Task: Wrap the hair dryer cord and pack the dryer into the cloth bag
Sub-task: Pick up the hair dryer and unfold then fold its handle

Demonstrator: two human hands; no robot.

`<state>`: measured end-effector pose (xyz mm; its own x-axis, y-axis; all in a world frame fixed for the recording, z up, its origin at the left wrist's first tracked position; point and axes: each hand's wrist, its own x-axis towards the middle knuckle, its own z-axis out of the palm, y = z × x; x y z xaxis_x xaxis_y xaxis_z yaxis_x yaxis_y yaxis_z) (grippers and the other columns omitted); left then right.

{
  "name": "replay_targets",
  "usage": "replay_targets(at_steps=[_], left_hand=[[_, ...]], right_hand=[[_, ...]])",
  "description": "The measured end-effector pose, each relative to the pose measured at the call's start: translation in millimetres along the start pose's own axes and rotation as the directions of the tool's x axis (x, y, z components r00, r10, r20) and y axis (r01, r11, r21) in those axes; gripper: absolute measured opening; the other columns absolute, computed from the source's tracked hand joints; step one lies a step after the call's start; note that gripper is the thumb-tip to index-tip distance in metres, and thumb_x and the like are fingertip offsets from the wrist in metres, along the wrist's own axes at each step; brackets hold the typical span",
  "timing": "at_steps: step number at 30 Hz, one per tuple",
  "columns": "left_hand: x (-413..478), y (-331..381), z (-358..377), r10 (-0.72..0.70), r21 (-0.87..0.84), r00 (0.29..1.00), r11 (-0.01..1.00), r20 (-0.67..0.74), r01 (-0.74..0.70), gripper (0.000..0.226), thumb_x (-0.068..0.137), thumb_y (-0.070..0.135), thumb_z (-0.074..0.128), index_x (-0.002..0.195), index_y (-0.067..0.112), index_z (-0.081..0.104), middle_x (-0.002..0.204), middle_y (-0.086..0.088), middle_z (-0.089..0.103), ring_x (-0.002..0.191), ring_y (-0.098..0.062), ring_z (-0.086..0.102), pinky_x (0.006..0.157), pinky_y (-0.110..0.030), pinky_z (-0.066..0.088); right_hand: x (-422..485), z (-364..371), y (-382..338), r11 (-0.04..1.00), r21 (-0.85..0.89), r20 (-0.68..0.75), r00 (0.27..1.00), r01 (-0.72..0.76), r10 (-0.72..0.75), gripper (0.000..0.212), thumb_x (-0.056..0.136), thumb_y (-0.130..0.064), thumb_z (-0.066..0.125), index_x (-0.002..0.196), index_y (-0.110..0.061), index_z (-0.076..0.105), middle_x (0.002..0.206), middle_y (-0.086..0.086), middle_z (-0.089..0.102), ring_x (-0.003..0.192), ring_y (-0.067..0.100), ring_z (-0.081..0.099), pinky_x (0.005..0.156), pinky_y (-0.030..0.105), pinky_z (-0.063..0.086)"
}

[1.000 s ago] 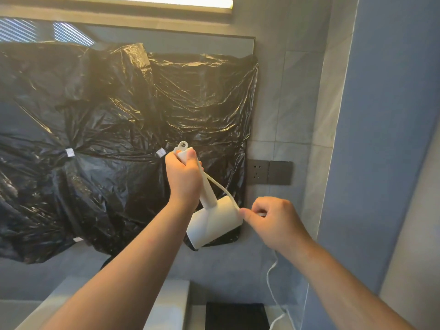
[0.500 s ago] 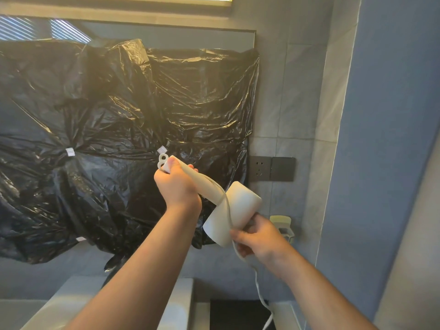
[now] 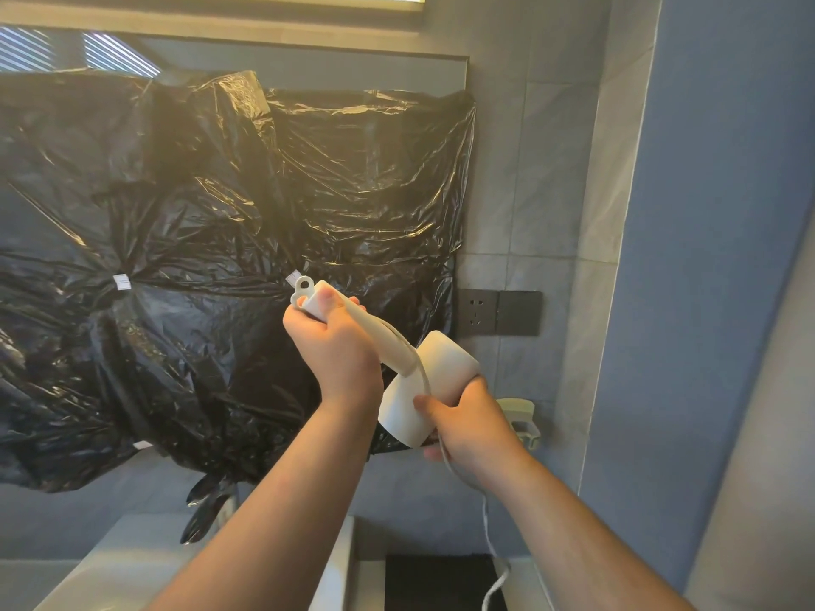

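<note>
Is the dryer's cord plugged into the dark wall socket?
No, the wall socket is bare; the cord hangs down below the right hand.

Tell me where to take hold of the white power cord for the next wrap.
Grip the white power cord on its slack stretch just below the white hair dryer, coming from the right: it hangs free there, and the left hand fills the handle.

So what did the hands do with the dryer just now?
The right hand swung from beside the hair dryer to under its barrel, drawing the cord across it. The barrel tipped up to the right. The left hand kept gripping the handle; the cord's tail still hangs down.
</note>
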<state>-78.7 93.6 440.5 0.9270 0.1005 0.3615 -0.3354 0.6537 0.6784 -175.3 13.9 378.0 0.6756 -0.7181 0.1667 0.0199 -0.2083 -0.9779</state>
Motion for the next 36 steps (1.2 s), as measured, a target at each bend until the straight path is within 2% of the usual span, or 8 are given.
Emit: replay_targets(at_steps=[4, 10, 17, 21, 23, 26, 31, 36], left_hand=[[2.7, 1.9, -1.5, -0.003, -0.021, 1.0, 1.0, -0.018, 0.002, 0.022, 0.103, 0.026, 0.041, 0.115, 0.009, 0.05, 0.099, -0.012, 0.062, 0.086, -0.018, 0.069, 0.077, -0.038, 0.058], [3.6, 4.5, -0.7, -0.265, -0.203, 0.961, 0.948, -0.08, 0.244, 0.017, 0.105, 0.028, 0.042, 0.116, 0.016, 0.046, 0.109, -0.006, 0.06, 0.088, -0.014, 0.07, 0.077, -0.038, 0.06], [2.9, 0.7, -5.5, -0.357, -0.175, 0.934, 0.918, 0.016, 0.354, 0.023, 0.105, 0.03, 0.043, 0.125, 0.018, 0.044, 0.121, -0.006, 0.059, 0.105, -0.019, 0.068, 0.079, -0.032, 0.054], [8.7, -3.1, -27.6, 0.133, 0.42, 0.967, 0.881, 0.218, -0.216, 0.076, 0.097, 0.026, 0.06, 0.156, 0.011, 0.015, 0.159, -0.01, 0.026, 0.145, -0.023, 0.031, 0.11, -0.031, 0.034], [16.1, -6.9, -42.1, 0.481, 0.461, 0.619, 0.415, 0.621, -0.784, 0.072, 0.091, 0.03, 0.064, 0.151, 0.007, 0.031, 0.154, -0.013, 0.04, 0.143, -0.026, 0.034, 0.118, -0.044, 0.029], [26.6, -11.8, -48.2, 0.237, 0.131, 0.098, -0.126, 0.967, -0.983, 0.064, 0.08, 0.041, 0.074, 0.133, 0.01, 0.059, 0.124, -0.007, 0.069, 0.116, -0.029, 0.065, 0.104, -0.054, 0.046], [29.8, -5.5, -34.8, -0.068, 0.055, 0.075, -0.257, 0.995, -0.965, 0.051, 0.081, 0.049, 0.072, 0.116, 0.014, 0.061, 0.08, 0.001, 0.066, 0.063, -0.024, 0.066, 0.048, -0.031, 0.041], [38.5, 2.8, -39.0, -0.123, 0.062, 0.091, -0.225, 0.988, -0.972, 0.04, 0.091, 0.055, 0.053, 0.104, 0.017, 0.054, 0.082, 0.002, 0.063, 0.063, -0.025, 0.063, 0.05, -0.032, 0.036]], right_hand=[[4.4, -8.8, 1.8, 0.999, 0.034, 0.082, 0.996, 0.026, -0.029, 0.043, 0.092, -0.021, 0.063, 0.13, -0.019, 0.043, 0.11, -0.003, 0.061, 0.092, 0.012, 0.06, 0.074, 0.027, 0.05], [8.0, -32.8, -1.7, 0.947, 0.32, 0.226, 0.97, 0.014, -0.091, 0.033, 0.092, -0.014, 0.061, 0.12, -0.028, 0.051, 0.062, -0.009, 0.056, 0.037, 0.002, 0.035, 0.034, 0.016, 0.025], [14.0, -34.1, -0.5, 0.974, 0.209, 0.106, 0.988, 0.089, -0.113, 0.081, 0.052, -0.036, 0.086, 0.122, -0.029, 0.046, 0.117, 0.0, 0.064, 0.108, 0.02, 0.065, 0.092, 0.043, 0.054], [15.8, -47.5, -5.9, 0.978, 0.194, 0.099, 0.991, 0.07, -0.09, 0.061, 0.068, -0.022, 0.085, 0.119, -0.024, 0.05, 0.117, 0.003, 0.066, 0.106, 0.024, 0.065, 0.093, 0.044, 0.053], [17.6, -54.5, -9.0, 0.984, 0.159, 0.086, 0.992, 0.079, -0.094, 0.053, 0.076, -0.014, 0.08, 0.12, -0.02, 0.051, 0.114, 0.004, 0.067, 0.103, 0.023, 0.066, 0.09, 0.043, 0.053], [18.2, -61.0, -15.3, 0.989, 0.103, 0.09, 0.989, 0.109, -0.119, 0.045, 0.079, -0.012, 0.077, 0.114, -0.021, 0.052, 0.109, 0.001, 0.067, 0.094, 0.016, 0.066, 0.082, 0.037, 0.055], [18.2, -58.7, -23.7, 0.987, -0.018, 0.191, 0.97, 0.158, -0.152, 0.055, 0.069, -0.021, 0.082, 0.115, -0.026, 0.052, 0.113, 0.0, 0.067, 0.101, 0.017, 0.067, 0.091, 0.043, 0.054], [22.7, -60.1, -29.6, 0.974, -0.047, 0.268, 0.942, 0.223, -0.203, 0.052, 0.071, -0.022, 0.083, 0.116, -0.027, 0.057, 0.114, -0.002, 0.07, 0.103, 0.017, 0.068, 0.094, 0.044, 0.053]])
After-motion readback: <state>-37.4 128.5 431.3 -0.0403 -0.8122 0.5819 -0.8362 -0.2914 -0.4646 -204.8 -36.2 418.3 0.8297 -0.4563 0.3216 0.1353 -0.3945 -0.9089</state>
